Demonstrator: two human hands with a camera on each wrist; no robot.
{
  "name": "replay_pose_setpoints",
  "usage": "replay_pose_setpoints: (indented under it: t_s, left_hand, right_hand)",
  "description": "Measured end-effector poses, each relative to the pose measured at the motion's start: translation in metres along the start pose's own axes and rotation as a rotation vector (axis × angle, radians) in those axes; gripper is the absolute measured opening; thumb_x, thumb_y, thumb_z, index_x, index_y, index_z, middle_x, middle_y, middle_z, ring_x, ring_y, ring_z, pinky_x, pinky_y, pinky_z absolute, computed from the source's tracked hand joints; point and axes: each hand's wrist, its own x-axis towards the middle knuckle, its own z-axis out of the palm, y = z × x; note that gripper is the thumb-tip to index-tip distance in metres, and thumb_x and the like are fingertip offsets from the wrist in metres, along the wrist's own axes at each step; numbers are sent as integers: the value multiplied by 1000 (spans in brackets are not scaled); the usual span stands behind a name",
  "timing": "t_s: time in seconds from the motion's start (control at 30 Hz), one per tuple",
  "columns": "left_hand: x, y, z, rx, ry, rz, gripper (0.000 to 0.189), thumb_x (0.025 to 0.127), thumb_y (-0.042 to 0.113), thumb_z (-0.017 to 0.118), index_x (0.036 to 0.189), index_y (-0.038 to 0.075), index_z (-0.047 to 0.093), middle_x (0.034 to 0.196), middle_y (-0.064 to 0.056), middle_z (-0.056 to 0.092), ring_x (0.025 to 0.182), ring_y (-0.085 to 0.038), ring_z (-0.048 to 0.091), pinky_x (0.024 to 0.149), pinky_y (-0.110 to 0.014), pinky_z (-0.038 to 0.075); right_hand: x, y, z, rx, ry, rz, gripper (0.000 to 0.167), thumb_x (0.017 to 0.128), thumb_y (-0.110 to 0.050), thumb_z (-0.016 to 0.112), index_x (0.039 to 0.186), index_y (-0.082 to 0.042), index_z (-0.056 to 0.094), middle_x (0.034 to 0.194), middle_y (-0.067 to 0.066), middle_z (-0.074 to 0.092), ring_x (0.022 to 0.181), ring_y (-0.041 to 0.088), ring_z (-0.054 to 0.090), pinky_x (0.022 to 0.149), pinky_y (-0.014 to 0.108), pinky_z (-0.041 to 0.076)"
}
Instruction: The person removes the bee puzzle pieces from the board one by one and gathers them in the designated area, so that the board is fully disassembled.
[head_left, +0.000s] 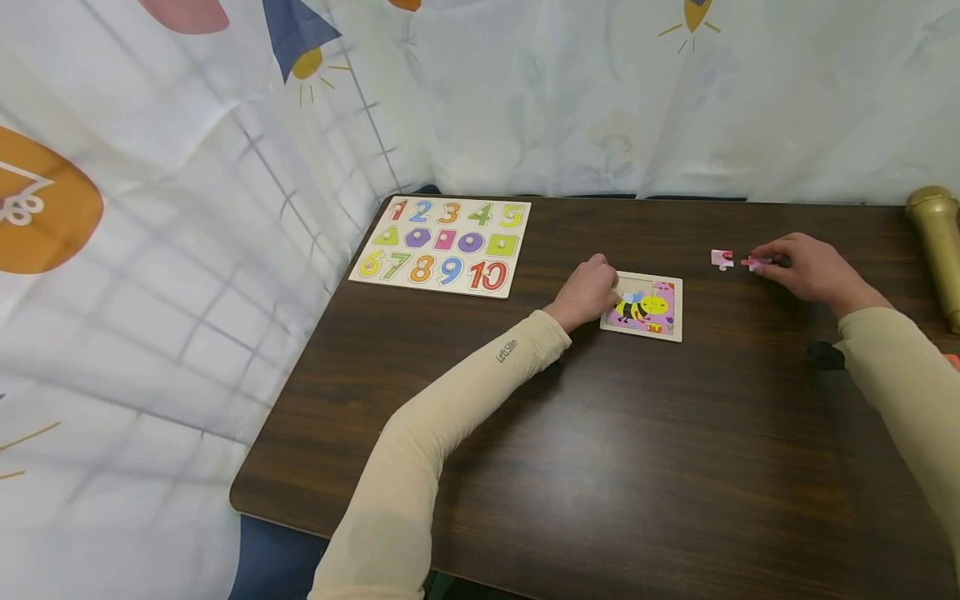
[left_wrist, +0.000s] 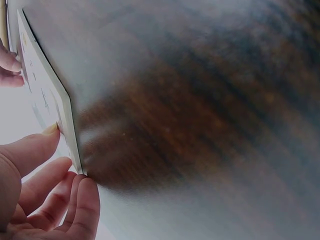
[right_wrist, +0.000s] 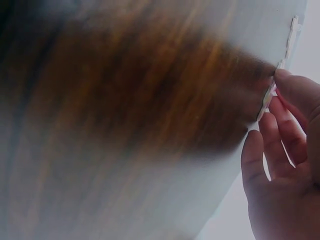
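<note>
A small square bee jigsaw puzzle (head_left: 677, 308) in a pale wooden frame lies on the dark table. My left hand (head_left: 587, 293) grips its left edge; in the left wrist view the thumb rests on top of the frame (left_wrist: 69, 112) and the fingers curl at its corner. Farther right, my right hand (head_left: 808, 268) pinches a pink jigsaw piece (head_left: 756, 263) between thumb and fingers. In the right wrist view the held piece (right_wrist: 266, 102) appears edge-on, low over the tabletop. Just left of it lies another pink-and-white jigsaw piece (head_left: 722, 258).
A wooden number and shape board (head_left: 457, 242) lies at the table's back left. A gold cylinder (head_left: 936, 250) stands at the far right, and a black object (head_left: 825, 357) sits beside the right sleeve. Printed white curtains border the table's back and left.
</note>
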Motion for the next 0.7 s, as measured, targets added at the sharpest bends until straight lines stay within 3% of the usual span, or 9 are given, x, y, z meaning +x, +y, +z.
replay_pose_setpoints:
  t_s: [0.5, 0.7]
  left_hand:
    - [0, 0, 0, 17, -6, 3, 15, 93, 20, 67, 96, 7, 73, 99, -4, 58, 91, -14, 49, 80, -23, 43]
    - [0, 0, 0, 19, -4, 2, 16, 93, 22, 68, 96, 7, 73, 99, -4, 58, 91, -14, 50, 80, -24, 43]
  right_hand:
    - [0, -1, 1, -10, 19, -4, 43, 101, -26, 54, 121, 12, 56, 122, 35, 45, 114, 49, 39, 97, 67, 29]
    - [-1, -14, 1, -17, 62, -24, 38, 101, -18, 53, 125, 13, 53, 123, 36, 45, 115, 50, 38, 94, 66, 30]
